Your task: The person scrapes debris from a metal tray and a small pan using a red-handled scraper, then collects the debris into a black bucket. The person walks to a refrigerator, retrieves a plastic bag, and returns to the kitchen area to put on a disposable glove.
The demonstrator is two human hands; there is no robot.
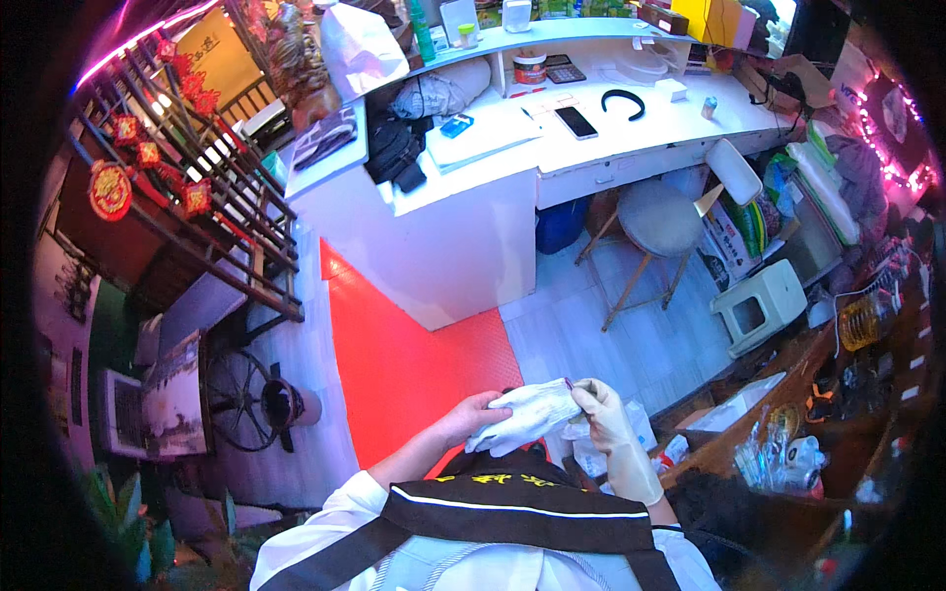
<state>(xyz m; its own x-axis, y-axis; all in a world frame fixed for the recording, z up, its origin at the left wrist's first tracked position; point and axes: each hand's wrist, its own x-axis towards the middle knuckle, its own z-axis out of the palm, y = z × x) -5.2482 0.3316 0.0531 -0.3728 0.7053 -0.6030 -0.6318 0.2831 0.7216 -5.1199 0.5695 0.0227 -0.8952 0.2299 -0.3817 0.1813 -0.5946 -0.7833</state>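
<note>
A white knitted work glove (528, 416) is stretched between my two hands, in front of a dark apron (517, 510) with yellow writing. My left hand (480, 415), bare, grips it at its left side with the thumb on top. At the other end, my right hand (600, 405) pinches the glove's purple-edged cuff between thumb and fingers; a cream rubber glove covers this hand and wrist. Whether the white bundle is one glove or a pair, I cannot tell. White plastic bags (591, 451) lie below and beside my right hand.
Ahead stands a white counter (473, 244) bearing a smartphone (576, 123), a black headband (623, 105) and a calculator (565, 69). A round-seated chair (660, 219) and a plastic stool (768, 303) are at the right. A red mat (414, 369) covers floor; a bin (299, 405) stands left.
</note>
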